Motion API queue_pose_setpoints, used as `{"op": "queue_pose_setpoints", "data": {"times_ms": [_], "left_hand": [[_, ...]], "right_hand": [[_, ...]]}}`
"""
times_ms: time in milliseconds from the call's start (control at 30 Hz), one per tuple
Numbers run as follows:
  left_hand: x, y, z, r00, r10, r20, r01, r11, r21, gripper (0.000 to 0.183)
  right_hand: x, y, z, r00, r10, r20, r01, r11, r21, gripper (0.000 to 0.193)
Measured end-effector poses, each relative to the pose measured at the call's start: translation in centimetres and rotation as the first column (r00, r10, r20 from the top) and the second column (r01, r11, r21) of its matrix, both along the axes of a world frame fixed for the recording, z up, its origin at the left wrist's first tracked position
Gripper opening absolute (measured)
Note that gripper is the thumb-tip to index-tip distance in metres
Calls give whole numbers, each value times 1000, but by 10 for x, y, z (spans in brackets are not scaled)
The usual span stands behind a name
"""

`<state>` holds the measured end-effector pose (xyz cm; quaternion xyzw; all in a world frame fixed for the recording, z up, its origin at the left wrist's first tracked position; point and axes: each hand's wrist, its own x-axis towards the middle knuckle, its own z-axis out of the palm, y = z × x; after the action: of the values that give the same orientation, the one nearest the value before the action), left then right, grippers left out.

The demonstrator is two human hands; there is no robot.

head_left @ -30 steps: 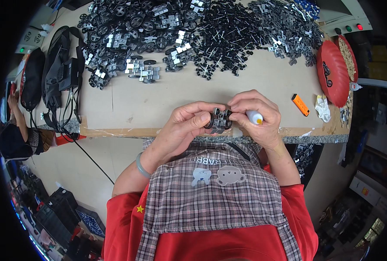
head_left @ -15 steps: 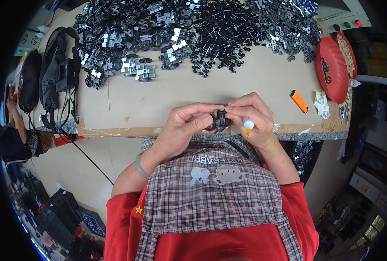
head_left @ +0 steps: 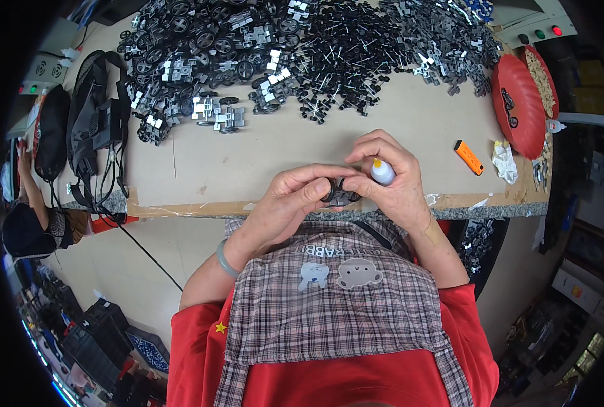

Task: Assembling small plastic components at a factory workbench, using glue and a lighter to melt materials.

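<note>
Cardboard-topped workbench (head_left: 281, 152), black parts heap (head_left: 329, 37), cluttered workshop

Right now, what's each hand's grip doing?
Left hand: closed on the small black part.
Right hand: pinching the same part, with a small white bottle held in its fingers.

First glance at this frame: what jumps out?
A huge heap of small black and silver parts fills the far side of the table. At the near edge, the left hand and right hand pinch a small black part. A red tray sits far right.
</note>
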<state>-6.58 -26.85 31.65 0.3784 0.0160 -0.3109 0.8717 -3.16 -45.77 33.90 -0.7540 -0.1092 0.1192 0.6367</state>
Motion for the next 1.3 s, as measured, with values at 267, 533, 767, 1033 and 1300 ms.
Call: {"op": "queue_pose_setpoints", "data": {"times_ms": [267, 533, 767, 1033, 1300], "left_hand": [[0, 4, -7, 999, -4, -47, 3, 1000, -10, 28], [5, 4, 1, 987, 63, -146, -70, 996, -47, 21], [9, 6, -1, 980, 51, -194, -85, 982, -171, 24], [11, 9, -1, 979, 69, -191, -95, 987, -133, 30], [11, 8, -5, 977, 92, -191, -135, 964, -227, 30]], "right_hand": [[2, 4, -3, 991, -23, 130, 42, 989, -143, 29], [5, 11, -1, 976, 3, 217, 39, 982, -187, 35], [7, -18, 8, 987, 107, -117, -70, 956, 285, 28], [-3, -35, 10, 991, 11, 133, -16, 999, 38, 33], [-10, -24, 6, 962, -264, 76, 222, 911, 347, 39]]}}
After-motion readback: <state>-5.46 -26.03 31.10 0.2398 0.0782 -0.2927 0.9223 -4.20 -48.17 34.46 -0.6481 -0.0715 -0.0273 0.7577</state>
